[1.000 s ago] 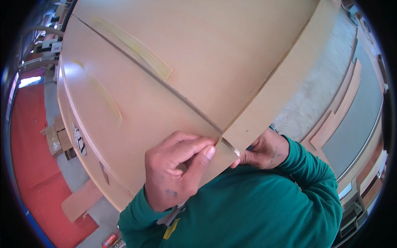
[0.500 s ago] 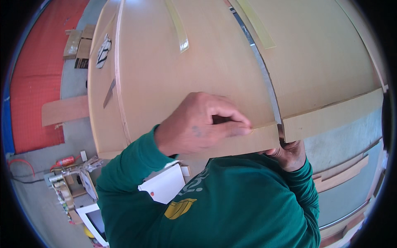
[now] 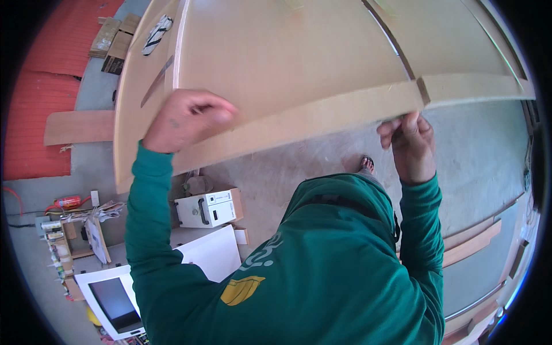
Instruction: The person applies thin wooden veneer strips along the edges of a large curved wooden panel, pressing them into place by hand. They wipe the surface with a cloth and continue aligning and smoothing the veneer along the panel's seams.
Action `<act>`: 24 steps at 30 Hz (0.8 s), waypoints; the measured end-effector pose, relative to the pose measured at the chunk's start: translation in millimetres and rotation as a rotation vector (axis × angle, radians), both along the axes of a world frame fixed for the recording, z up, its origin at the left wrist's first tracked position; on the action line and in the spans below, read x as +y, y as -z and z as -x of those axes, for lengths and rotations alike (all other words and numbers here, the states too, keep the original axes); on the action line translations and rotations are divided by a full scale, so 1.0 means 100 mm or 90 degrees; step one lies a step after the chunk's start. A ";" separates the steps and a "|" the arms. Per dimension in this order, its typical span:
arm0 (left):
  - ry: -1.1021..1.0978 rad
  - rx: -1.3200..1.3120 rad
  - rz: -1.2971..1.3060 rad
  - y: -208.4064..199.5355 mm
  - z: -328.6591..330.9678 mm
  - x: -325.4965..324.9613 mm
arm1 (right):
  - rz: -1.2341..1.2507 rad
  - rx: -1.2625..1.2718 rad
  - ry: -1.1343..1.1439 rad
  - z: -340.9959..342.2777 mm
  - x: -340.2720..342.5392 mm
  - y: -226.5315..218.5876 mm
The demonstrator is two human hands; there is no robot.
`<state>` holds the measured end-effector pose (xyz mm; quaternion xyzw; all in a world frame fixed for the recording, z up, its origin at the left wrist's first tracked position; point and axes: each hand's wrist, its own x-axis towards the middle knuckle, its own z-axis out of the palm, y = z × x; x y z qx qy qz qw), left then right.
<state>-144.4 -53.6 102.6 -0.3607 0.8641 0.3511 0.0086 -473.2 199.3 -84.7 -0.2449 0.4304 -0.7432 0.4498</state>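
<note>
Gripping the front edge of the large wooden panel, my left hand is curled closed, its fingers folded over the pale edge strip that runs along the panel's near border. My right hand is raised to the same strip from below; its fingers are bunched against the underside near a dark joint in the strip, and I cannot tell how firmly they pinch it.

Count: one panel, held tilted above the concrete floor, filling the upper part of the view; two hands on it, well apart along the strip. Two dark seams cross the panel surface.

On the floor below the left arm I count one white box-shaped machine with a black handle, one white board beside it, and one dark screen in a white frame. One loose plank lies beside the red mat.

Hidden or unclear: the panel's far edge is cut off by the top of the view, my green sleeves and hood cover much of the floor, and the small clutter at lower left is too small to identify.
</note>
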 end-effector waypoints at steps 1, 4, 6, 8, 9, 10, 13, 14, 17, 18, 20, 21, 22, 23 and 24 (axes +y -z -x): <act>-0.059 0.076 0.080 -0.04 -0.36 -0.07 | 0.018 0.000 0.019 -0.08 -0.03 -0.01; -0.280 0.257 0.266 -0.05 -1.09 -0.08 | 0.052 0.022 0.081 -0.16 -0.09 0.09; -0.325 0.405 0.371 0.13 -1.34 0.19 | 0.041 0.010 0.140 -0.23 -0.15 0.04; -0.308 0.473 0.546 0.37 -1.53 0.53 | -0.037 0.075 0.246 -0.44 -0.14 -0.07; -0.266 0.464 0.664 0.55 -1.61 0.71 | -0.055 0.152 0.258 -0.56 -0.11 -0.08; -0.215 0.446 0.773 0.74 -1.56 0.82 | -0.079 0.226 0.277 -0.59 -0.07 -0.06; -0.062 0.428 0.754 1.40 -1.56 1.41 | -0.046 0.564 0.414 -0.91 0.11 0.09; 0.035 0.417 0.730 1.57 -1.50 1.59 | -0.012 0.691 0.481 -0.96 0.16 0.16; 0.135 0.428 0.711 1.82 -1.15 2.01 | 0.095 1.005 0.548 -1.10 0.21 0.15; 0.143 0.438 0.741 1.84 -0.94 2.06 | 0.144 1.076 0.586 -1.10 0.18 0.11; 0.124 0.432 0.791 1.82 -0.49 2.11 | 0.122 1.094 0.638 -1.08 0.11 0.13; 0.096 0.406 0.816 1.71 -0.30 2.06 | 0.116 1.096 0.643 -1.04 0.06 0.14; 0.071 0.377 0.840 1.63 -0.07 1.99 | 0.107 1.094 0.649 -0.95 0.04 0.15; 0.049 0.356 0.869 1.58 0.09 1.90 | 0.113 1.092 0.666 -0.91 -0.02 0.13; 0.028 0.335 0.896 1.57 0.24 1.79 | 0.116 1.090 0.682 -0.90 -0.06 0.13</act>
